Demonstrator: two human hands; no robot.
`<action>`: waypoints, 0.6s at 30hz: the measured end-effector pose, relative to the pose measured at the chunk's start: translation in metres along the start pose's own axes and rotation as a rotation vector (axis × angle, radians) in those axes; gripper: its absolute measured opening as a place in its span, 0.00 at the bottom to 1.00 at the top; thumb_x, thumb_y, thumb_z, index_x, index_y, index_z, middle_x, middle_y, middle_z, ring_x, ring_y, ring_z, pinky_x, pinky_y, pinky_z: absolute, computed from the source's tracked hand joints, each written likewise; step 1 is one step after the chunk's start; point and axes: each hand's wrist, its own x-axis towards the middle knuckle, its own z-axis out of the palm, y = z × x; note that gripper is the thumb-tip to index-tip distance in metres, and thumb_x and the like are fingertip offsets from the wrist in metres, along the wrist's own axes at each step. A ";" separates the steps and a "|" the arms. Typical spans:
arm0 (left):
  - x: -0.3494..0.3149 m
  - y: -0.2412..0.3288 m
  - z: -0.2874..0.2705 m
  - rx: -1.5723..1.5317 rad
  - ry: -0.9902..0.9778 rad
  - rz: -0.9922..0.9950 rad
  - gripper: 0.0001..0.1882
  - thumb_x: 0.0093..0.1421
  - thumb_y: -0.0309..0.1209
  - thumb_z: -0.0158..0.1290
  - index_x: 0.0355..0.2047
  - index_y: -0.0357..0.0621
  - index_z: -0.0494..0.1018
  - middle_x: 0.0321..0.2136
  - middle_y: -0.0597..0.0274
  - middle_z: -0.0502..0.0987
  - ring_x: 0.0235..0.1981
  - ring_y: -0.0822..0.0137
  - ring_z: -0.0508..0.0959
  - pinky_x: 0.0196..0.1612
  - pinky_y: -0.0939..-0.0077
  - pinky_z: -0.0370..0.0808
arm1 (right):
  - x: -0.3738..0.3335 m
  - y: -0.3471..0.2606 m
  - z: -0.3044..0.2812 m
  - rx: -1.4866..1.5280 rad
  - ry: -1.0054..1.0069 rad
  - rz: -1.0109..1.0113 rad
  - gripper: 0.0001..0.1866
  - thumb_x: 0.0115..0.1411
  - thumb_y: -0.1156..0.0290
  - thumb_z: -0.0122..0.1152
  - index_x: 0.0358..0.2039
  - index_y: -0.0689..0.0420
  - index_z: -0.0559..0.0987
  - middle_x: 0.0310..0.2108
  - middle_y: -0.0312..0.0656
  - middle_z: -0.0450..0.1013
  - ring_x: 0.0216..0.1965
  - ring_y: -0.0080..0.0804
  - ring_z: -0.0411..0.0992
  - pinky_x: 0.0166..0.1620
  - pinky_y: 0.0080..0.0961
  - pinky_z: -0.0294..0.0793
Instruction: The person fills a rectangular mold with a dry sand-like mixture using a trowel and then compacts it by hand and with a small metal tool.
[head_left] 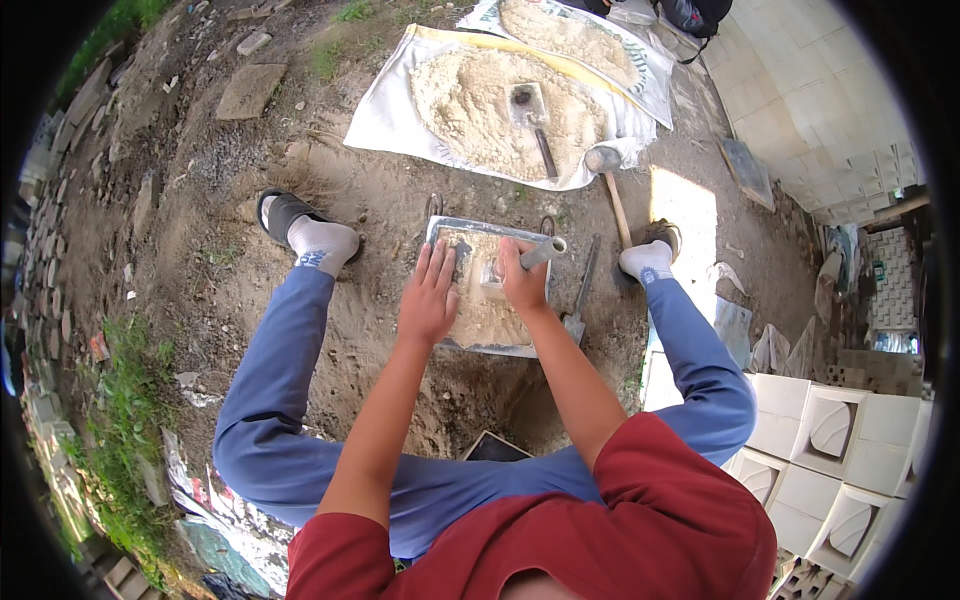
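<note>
Between my feet lies a square metal mould [484,224] with sandy mix [490,325] filling it. My left hand [428,300] rests flat on the left part of the mix, fingers stretched out and pointing away from me, holding nothing. My right hand [522,285] is wrapped round a grey metal pipe [545,252], whose hollow end tips up to the right. A pale, blocky piece [491,280] shows on the mix just left of that hand; whether it joins the pipe is hidden by my fingers.
Beyond the mould, sacks [385,110] carry heaps of pale mix [450,95], with a trowel [528,105] on the nearer one. A mallet [614,195] stands beside my right foot; a pointed trowel [577,318] lies right of the mould. Patterned blocks [815,430] are stacked at right.
</note>
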 end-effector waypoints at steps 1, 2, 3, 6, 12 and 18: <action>0.001 -0.001 -0.001 0.003 0.004 0.009 0.38 0.64 0.36 0.47 0.75 0.45 0.55 0.77 0.55 0.52 0.79 0.51 0.49 0.73 0.50 0.60 | 0.002 -0.001 0.002 0.002 0.005 -0.009 0.23 0.75 0.68 0.53 0.19 0.56 0.67 0.16 0.28 0.60 0.18 0.17 0.56 0.24 0.24 0.55; 0.002 0.001 0.000 0.021 -0.025 -0.023 0.39 0.65 0.37 0.47 0.76 0.45 0.55 0.78 0.55 0.51 0.79 0.52 0.48 0.74 0.45 0.56 | 0.006 -0.001 0.003 0.047 0.012 0.019 0.23 0.74 0.67 0.55 0.19 0.56 0.68 0.16 0.28 0.62 0.18 0.17 0.57 0.23 0.25 0.55; 0.004 0.004 0.000 0.039 -0.054 -0.053 0.39 0.66 0.38 0.47 0.76 0.45 0.54 0.78 0.55 0.50 0.79 0.52 0.47 0.75 0.41 0.53 | 0.007 -0.004 0.000 0.091 0.020 0.046 0.23 0.74 0.66 0.56 0.18 0.56 0.69 0.16 0.27 0.63 0.18 0.17 0.58 0.23 0.25 0.54; -0.010 0.007 -0.002 0.147 -0.048 -0.076 0.39 0.68 0.40 0.46 0.77 0.45 0.52 0.79 0.55 0.48 0.79 0.52 0.46 0.76 0.36 0.43 | 0.001 -0.026 -0.011 0.222 0.027 0.103 0.23 0.73 0.67 0.57 0.18 0.55 0.68 0.15 0.28 0.62 0.17 0.17 0.58 0.22 0.25 0.53; -0.018 0.048 0.001 0.190 -0.177 0.166 0.36 0.72 0.45 0.42 0.75 0.41 0.54 0.78 0.55 0.50 0.79 0.55 0.48 0.78 0.41 0.38 | -0.041 -0.101 -0.092 0.363 0.291 0.078 0.26 0.74 0.66 0.56 0.16 0.52 0.63 0.13 0.28 0.58 0.13 0.18 0.52 0.20 0.26 0.51; -0.006 0.076 0.021 0.204 -0.203 0.188 0.36 0.72 0.48 0.43 0.73 0.39 0.59 0.75 0.52 0.57 0.77 0.54 0.55 0.79 0.49 0.41 | -0.098 -0.096 -0.161 0.251 0.538 0.169 0.26 0.73 0.65 0.57 0.15 0.50 0.64 0.13 0.28 0.58 0.12 0.18 0.55 0.19 0.25 0.52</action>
